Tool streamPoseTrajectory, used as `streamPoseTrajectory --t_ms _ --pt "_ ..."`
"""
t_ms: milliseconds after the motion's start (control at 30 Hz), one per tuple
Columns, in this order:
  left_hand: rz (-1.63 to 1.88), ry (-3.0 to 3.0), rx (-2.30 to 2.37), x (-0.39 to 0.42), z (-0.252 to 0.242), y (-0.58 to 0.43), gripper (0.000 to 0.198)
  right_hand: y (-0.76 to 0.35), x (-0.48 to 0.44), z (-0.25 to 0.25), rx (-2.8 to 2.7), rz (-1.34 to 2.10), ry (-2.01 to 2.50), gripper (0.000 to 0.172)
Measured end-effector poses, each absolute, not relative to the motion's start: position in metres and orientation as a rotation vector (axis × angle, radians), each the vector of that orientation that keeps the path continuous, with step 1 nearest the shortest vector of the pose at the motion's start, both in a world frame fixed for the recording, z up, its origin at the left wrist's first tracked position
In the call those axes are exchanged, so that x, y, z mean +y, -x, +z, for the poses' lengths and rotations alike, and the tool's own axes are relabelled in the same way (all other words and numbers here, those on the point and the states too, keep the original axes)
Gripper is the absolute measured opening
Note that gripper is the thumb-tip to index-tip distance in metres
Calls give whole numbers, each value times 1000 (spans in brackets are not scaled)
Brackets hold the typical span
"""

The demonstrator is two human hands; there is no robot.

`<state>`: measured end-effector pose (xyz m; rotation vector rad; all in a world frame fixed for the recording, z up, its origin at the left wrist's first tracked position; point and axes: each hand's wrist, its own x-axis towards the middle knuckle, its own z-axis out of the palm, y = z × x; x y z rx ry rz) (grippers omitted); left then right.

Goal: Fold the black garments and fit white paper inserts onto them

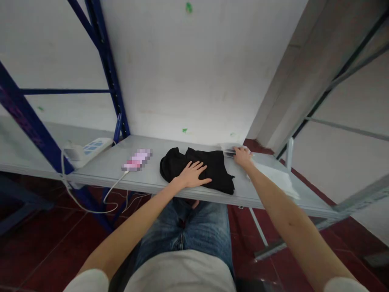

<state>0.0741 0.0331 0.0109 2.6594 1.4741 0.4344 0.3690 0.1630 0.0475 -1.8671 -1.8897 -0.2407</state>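
A folded black cloth garment lies on the grey shelf in front of me. My left hand rests flat on it, palm down, with the fingers spread. Beyond the garment's right end, my right hand has its fingers bent onto what looks like a clear plastic bag near the back edge. The fingertips are partly hidden against the plastic. A white, thin sheet or bag lies under and to the right of my right forearm.
To the left lies a blurred pink phone on a white charging cable. Farther left is a white power strip. Blue uprights stand left, a grey metal frame right. A white wall closes off the back.
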Motion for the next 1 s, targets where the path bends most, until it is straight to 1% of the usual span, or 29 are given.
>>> streamPoseTrajectory --t_ms 67,100,200,267,333,400,500,600,700,767,867,900,933,1000 --pt "440 -2644 1472 33 12 -74 86 -369 160 51 -1829 -281 1812 27" --pt "453 -2636 1472 32 13 -75 86 -369 159 55 -1794 -296 1799 25" --pt "630 -2627 1514 26 18 -77 79 -368 153 72 -1660 -338 1794 35" --pt "884 -2630 1599 19 24 -77 70 -362 144 85 -1560 -371 1785 43" --pt "1141 -2598 1710 10 29 -76 63 -348 125 95 -1517 -407 1723 46" --pt "1316 -2533 1829 0 33 -71 62 -326 97 98 -1548 -454 1579 46" --pt "1448 -2490 1943 -13 35 -59 68 -282 47 85 -1717 -515 1426 45" --pt "1443 -2536 1931 -20 38 -44 72 -245 10 63 -1932 -444 1273 42" --pt "1421 -2502 1981 -22 47 -34 73 -236 -6 50 -2074 -334 1152 37" --pt "1348 -2540 1959 -22 55 -28 63 -246 -10 51 -2163 -277 1085 36" --pt "1136 -2692 1797 -21 62 -21 29 -270 -10 57 -2266 -198 1048 41" --pt "1079 -2723 1758 -21 62 -18 22 -278 -10 59 -2276 -185 1065 42" --pt "1039 -2734 1744 -20 61 -15 19 -286 -10 61 -2272 -176 1096 41" --pt "994 -2723 1771 -19 58 -9 18 -297 -9 63 -2238 -146 1167 30"
